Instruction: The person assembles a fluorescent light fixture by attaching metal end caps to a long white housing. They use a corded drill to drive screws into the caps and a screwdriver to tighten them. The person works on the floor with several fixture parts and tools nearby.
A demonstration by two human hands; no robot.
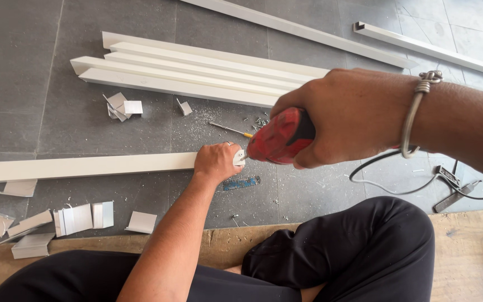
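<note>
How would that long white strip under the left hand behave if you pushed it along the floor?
The white strip looks stiff and straight, so it would likely slide as one piece. It seems thin and hollow, probably light. Shavings on the smooth floor may let it slip easily.

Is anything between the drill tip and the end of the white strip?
Nothing visible. The right hand holds the red drill with its tip at the small white piece that the left hand presses to the end of the white strip. The exact contact point is partly hidden by the left hand.
</note>
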